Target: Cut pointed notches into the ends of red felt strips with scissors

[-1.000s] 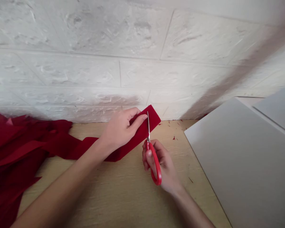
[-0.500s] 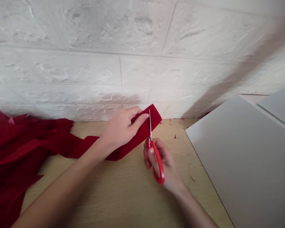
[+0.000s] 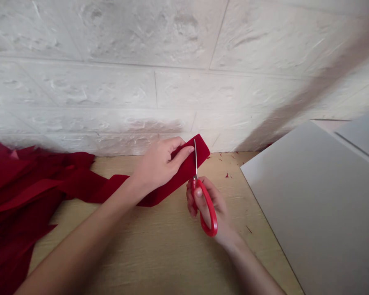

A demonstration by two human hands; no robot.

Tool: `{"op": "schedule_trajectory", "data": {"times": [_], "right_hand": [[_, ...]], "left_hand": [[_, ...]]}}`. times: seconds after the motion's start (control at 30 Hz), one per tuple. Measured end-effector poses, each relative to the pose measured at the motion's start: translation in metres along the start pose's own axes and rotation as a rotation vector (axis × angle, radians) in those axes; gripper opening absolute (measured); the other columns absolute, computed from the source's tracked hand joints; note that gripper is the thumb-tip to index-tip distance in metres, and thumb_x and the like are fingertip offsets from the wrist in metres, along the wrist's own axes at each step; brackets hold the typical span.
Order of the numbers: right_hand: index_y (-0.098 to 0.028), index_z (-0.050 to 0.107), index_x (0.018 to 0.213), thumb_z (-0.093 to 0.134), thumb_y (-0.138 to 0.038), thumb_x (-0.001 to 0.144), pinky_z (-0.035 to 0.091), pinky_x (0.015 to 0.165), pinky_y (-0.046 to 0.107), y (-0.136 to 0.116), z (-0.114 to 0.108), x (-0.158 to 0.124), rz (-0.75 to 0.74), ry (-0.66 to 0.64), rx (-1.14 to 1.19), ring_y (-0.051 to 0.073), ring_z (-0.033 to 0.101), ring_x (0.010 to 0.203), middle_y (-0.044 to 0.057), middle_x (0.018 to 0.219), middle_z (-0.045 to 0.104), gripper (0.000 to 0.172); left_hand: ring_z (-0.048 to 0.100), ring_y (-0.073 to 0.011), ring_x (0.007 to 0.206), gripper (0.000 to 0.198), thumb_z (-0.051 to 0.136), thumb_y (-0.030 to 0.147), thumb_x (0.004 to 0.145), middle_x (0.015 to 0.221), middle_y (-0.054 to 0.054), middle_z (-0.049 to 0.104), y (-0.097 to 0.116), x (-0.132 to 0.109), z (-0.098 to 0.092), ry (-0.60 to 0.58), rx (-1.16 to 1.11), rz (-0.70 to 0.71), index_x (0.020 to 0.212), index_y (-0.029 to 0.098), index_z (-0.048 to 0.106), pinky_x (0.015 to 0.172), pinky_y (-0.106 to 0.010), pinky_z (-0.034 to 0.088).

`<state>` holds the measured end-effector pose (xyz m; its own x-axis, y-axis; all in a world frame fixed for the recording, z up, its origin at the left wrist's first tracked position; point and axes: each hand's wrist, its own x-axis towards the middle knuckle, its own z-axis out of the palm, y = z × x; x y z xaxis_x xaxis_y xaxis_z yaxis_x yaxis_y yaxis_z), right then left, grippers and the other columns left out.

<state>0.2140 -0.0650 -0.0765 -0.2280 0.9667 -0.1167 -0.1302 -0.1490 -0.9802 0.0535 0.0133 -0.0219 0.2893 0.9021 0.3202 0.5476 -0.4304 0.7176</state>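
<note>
A strip of dark red fabric slants up to the right, pinched near its far end between the thumb and fingers of my left hand. My right hand is closed around the red handles of a pair of scissors. One blade lies across the top of the strip just right of my left thumb; the other blade is hidden beneath the fabric. Beyond the blade, a short end of the strip sticks out. The strip's tail runs left towards a heap of red fabric.
A textured white brick-pattern wall rises behind the wooden table. Large grey-white panels stand on the right. Small red fabric scraps lie on the table near the wall and beside the panel.
The scissors' handles have shifted slightly right and look a little wider apart, with the blade still across the strip. My left hand and the fabric have barely moved.
</note>
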Motion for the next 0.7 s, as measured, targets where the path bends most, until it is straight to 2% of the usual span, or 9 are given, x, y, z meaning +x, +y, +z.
{"op": "schedule_trajectory", "data": {"times": [0.17, 0.4, 0.57, 0.7], "right_hand": [[-0.022, 0.049, 0.090, 0.062, -0.064, 0.088, 0.034, 0.045, 0.023, 0.0002, 0.0002, -0.0006, 0.025, -0.003, 0.003, 0.007, 0.038, 0.048, -0.007, 0.065, 0.046, 0.044], [-0.022, 0.048, 0.085, 0.063, -0.067, 0.087, 0.037, 0.049, 0.023, -0.0042, -0.0013, -0.0015, 0.013, 0.025, -0.027, 0.008, 0.043, 0.054, -0.005, 0.068, 0.047, 0.048], [-0.022, 0.047, 0.086, 0.062, -0.066, 0.088, 0.031, 0.043, 0.021, -0.0017, -0.0018, 0.0005, 0.032, 0.038, -0.019, 0.006, 0.036, 0.046, -0.008, 0.063, 0.043, 0.047], [-0.022, 0.047, 0.085, 0.060, -0.065, 0.090, 0.034, 0.044, 0.022, -0.0040, -0.0017, 0.0001, 0.043, 0.031, -0.021, 0.006, 0.039, 0.046, -0.008, 0.063, 0.045, 0.045]], "left_hand": [[0.035, -0.0074, 0.049, 0.041, 0.051, 0.036, 0.098, 0.054, 0.006, 0.039, -0.0005, -0.0005, -0.0019, -0.004, -0.006, -0.022, 0.063, 0.018, 0.038, 0.048, -0.026, 0.025], [0.033, -0.0064, 0.047, 0.040, 0.050, 0.035, 0.097, 0.052, 0.007, 0.038, 0.0018, -0.0013, 0.0019, -0.079, -0.024, -0.015, 0.063, 0.018, 0.039, 0.047, -0.026, 0.025], [0.038, -0.0072, 0.050, 0.038, 0.049, 0.039, 0.097, 0.056, 0.006, 0.044, -0.0016, -0.0001, 0.0028, -0.101, -0.047, -0.071, 0.066, 0.018, 0.046, 0.048, -0.025, 0.027], [0.040, -0.0075, 0.052, 0.038, 0.049, 0.040, 0.097, 0.057, 0.005, 0.047, -0.0029, 0.0004, 0.0038, -0.124, -0.064, -0.085, 0.067, 0.018, 0.048, 0.049, -0.025, 0.029]]}}
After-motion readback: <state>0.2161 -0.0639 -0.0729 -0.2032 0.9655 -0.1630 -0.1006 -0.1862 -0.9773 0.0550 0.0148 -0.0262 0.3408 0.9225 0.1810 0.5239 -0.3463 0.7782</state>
